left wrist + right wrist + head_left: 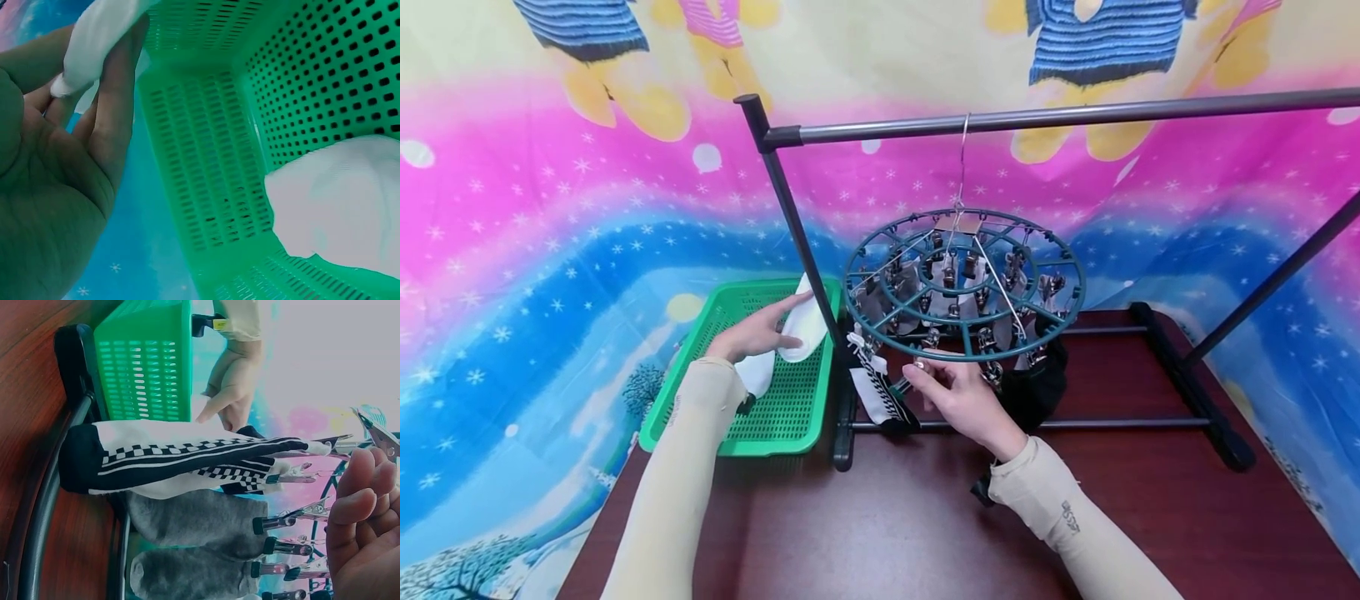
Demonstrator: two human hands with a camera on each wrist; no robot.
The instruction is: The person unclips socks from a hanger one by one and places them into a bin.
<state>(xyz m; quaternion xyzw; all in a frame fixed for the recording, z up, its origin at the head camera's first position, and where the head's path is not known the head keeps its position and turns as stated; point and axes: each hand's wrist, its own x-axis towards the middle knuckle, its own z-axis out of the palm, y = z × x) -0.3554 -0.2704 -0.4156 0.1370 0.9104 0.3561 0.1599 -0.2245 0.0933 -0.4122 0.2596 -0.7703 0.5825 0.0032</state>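
Observation:
My left hand [756, 332] pinches a white sock [805, 327] over the right side of a green basket [658, 417]; the left wrist view has the sock between thumb and fingers. Another white sock [340, 203] lies in the basket. At the front rim of a round green clip hanger [880, 337], my right hand [962, 400] pinches a metal clip [378, 432] with its curled fingers. Beside that hand hangs a white sock with black checks [162, 456]. Grey socks [197, 519] hang from neighbouring clips.
The hanger is hooked on the dark bar [880, 125] of a metal rack standing on a reddish-brown table [820, 533]. Rack upright [790, 208] passes between basket and hanger. A black garment [1037, 387] hangs by the right wrist. Behind is a printed cloth [587, 217].

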